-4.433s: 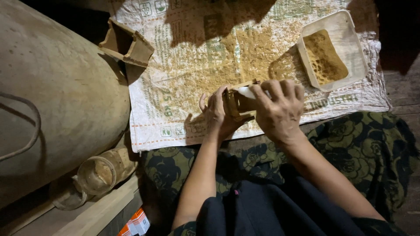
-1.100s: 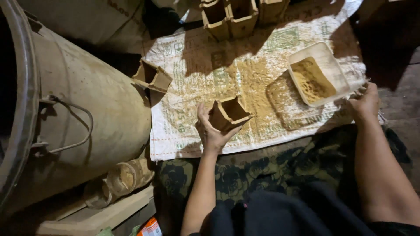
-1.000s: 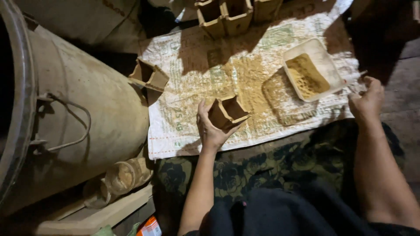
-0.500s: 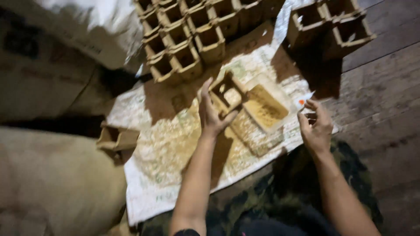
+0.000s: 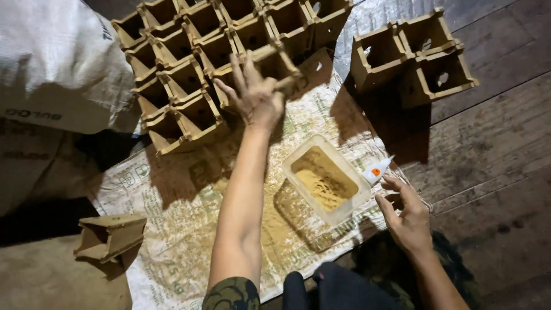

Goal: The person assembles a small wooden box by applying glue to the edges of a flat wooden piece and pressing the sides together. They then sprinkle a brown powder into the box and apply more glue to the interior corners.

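Note:
My left hand (image 5: 255,97) reaches far forward and grips a small open-topped wooden box (image 5: 274,60), holding it against the near edge of a large cluster of several like boxes (image 5: 189,63). My right hand (image 5: 408,217) rests low at the right with its fingers apart. Its fingertips are just short of a small white glue tube (image 5: 376,170) with an orange label, which lies beside a clear plastic tub (image 5: 298,158) of yellow-brown powder. Both sit on a printed woven sheet (image 5: 172,201) dusted with the same powder.
A second group of joined boxes (image 5: 413,54) stands on the dark plank floor (image 5: 493,149) at upper right. One loose box piece (image 5: 109,236) lies on its side at lower left. A white sack (image 5: 54,63) fills the upper left. My patterned trouser leg (image 5: 447,252) is at the bottom.
The view swung from the metal drum to the box cluster. My left hand carried the box forward to the cluster. My right hand lowered the glue tube beside the tub and let go.

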